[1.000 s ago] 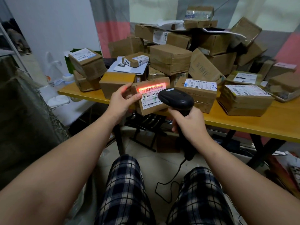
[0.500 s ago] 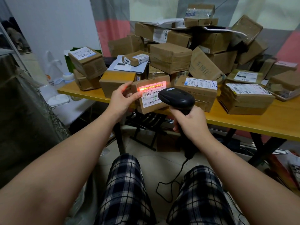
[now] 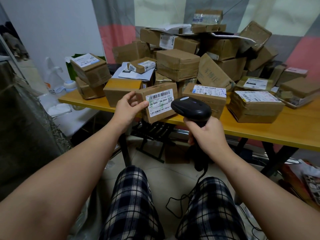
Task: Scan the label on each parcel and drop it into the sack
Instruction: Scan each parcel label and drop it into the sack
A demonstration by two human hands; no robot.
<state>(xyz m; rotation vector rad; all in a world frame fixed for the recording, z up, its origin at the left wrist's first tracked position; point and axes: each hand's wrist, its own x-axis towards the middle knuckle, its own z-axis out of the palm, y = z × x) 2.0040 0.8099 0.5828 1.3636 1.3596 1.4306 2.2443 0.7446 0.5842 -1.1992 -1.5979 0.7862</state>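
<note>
My left hand [image 3: 127, 109] grips the left end of a small brown parcel [image 3: 158, 103], held upright at the front edge of the yellow table [image 3: 270, 130]. Its white label with barcodes faces me. My right hand [image 3: 207, 135] grips the handle of a black barcode scanner [image 3: 191, 108], whose head sits just right of the label and points at it. No red scan light shows on the label. A dark mesh sack [image 3: 26, 129] stands at the far left, beside my left arm.
A heap of several brown parcels [image 3: 178, 64] covers the table's back and middle. The scanner's cable [image 3: 183, 201] loops down between my knees. A folded black stool [image 3: 152, 135] stands under the table. White bags [image 3: 53, 80] lie by the left wall.
The red scan light on the label has gone out. The parcel and both hands have stayed almost where they were.
</note>
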